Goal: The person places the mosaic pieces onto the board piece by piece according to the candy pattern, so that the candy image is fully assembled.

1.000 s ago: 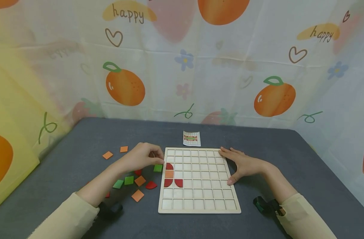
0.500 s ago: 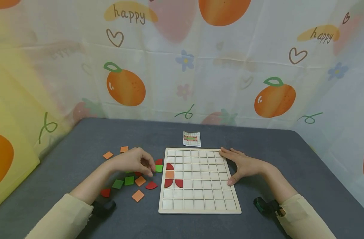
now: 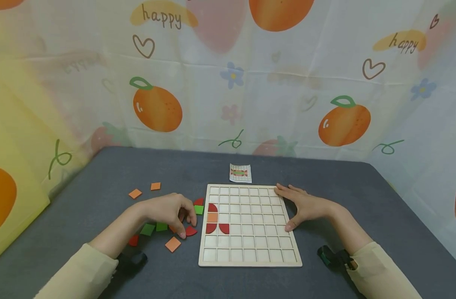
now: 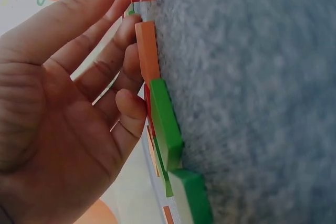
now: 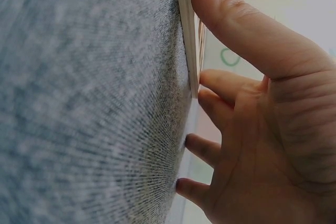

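Observation:
My left hand (image 3: 167, 211) reaches down over loose tiles left of the pale grid board (image 3: 250, 264). Its thumb and forefinger stand apart, with the fingertips right at a red quarter-circle tile (image 3: 191, 231). In the left wrist view, an orange tile (image 4: 147, 51) and a green tile (image 4: 165, 121) lie along the fingers. My right hand (image 3: 308, 207) rests with spread fingers on the board's right edge, thumb (image 5: 231, 17) against the rim. At the board's left side sit several red quarter-circles (image 3: 224, 229) and an orange square (image 3: 212, 217).
A small printed card (image 3: 240, 173) lies behind the board. Two orange squares (image 3: 135, 193) lie at the back left, and another orange square (image 3: 173, 244) nearer the front. A green square (image 3: 199, 209) lies close to the board's left edge. A patterned cloth (image 3: 228, 99) hangs behind the table.
My left hand has drawn back from the board's left edge, then dropped nearer to the red quarter-circle. A green and a red tile by the edge are uncovered. My right hand stays put.

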The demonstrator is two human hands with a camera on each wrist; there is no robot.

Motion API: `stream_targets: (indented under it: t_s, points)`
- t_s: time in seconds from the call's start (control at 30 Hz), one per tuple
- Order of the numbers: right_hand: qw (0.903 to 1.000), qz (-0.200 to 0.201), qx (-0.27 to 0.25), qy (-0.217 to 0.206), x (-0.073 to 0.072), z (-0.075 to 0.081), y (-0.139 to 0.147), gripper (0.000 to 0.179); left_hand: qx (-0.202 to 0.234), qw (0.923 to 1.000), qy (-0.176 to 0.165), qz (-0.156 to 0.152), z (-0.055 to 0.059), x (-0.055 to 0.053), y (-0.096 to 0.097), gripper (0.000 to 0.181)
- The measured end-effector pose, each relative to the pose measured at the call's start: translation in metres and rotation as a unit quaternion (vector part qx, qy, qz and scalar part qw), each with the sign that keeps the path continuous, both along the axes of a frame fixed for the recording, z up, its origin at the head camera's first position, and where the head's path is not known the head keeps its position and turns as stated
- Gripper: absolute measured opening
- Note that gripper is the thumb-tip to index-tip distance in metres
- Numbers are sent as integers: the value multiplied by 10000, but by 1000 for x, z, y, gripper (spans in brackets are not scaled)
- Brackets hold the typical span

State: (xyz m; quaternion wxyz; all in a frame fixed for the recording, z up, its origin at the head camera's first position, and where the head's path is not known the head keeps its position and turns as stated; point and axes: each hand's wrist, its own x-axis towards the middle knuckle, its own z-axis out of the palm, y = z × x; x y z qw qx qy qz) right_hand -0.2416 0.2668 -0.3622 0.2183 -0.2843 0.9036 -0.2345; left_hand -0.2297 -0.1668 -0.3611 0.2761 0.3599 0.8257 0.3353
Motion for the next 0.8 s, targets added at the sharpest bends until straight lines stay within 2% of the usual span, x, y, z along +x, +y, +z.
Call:
stream_targets:
  t_s: [0.47, 0.8]
  points:
    - [10000, 39, -20, -19, -1, 1, 1, 120, -197, 9994, 285, 4, -3, 1, 3, 21]
    - [10000, 1, 13, -7, -1, -1, 1, 120, -249, 9992, 210, 237, 1, 8, 10, 21]
